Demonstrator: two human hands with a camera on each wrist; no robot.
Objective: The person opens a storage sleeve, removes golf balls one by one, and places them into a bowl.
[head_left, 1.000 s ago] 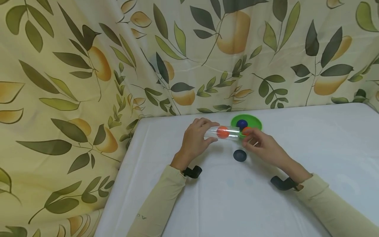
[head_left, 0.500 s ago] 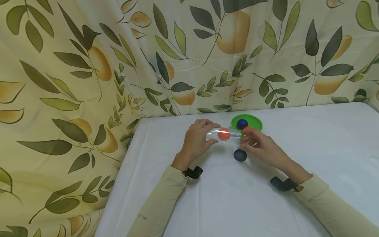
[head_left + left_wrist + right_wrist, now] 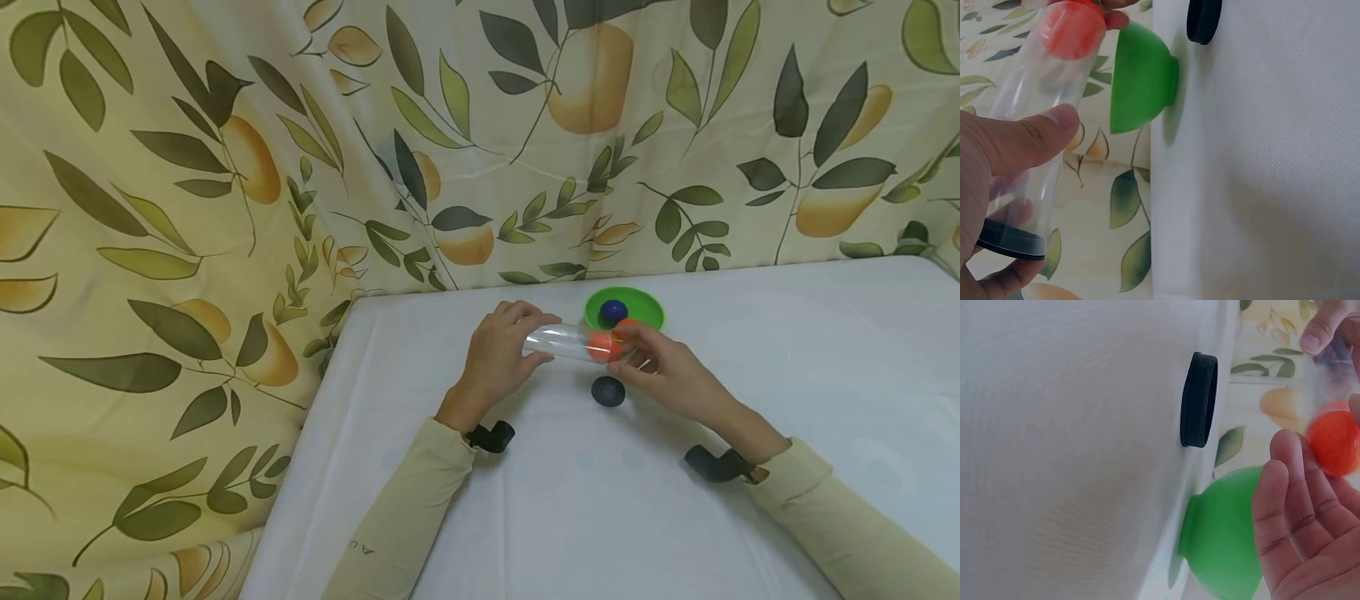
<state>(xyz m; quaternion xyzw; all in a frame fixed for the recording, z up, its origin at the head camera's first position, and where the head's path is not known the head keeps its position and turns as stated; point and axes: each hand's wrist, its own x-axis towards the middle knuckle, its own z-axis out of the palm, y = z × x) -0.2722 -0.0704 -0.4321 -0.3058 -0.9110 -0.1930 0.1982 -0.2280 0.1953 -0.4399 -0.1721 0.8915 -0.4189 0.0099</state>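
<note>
My left hand (image 3: 487, 358) grips a clear tube (image 3: 558, 340) by its left end, thumb below and fingers above. That end wears a black cap (image 3: 1013, 242), visible in the left wrist view. At the tube's other end, tipped slightly down, sits an orange ball (image 3: 600, 345), right at the mouth. My right hand (image 3: 660, 362) is around this mouth, thumb low and index finger high; in the right wrist view its relaxed fingers (image 3: 1297, 500) lie right beside the ball. Behind them a green bowl (image 3: 645, 305) holds a blue ball (image 3: 613, 312) and another orange patch (image 3: 625, 324), mostly hidden.
A loose black cap (image 3: 608, 392) lies on the white table (image 3: 555, 500), just in front of the tube. A leaf-and-fruit patterned cloth (image 3: 465, 108) hangs behind the table and along its left side.
The orange ball has rolled rightward inside the tube, from near its middle to the mouth. The tube's right end has dipped and shifted slightly right, while the right hand stays nearly still.
</note>
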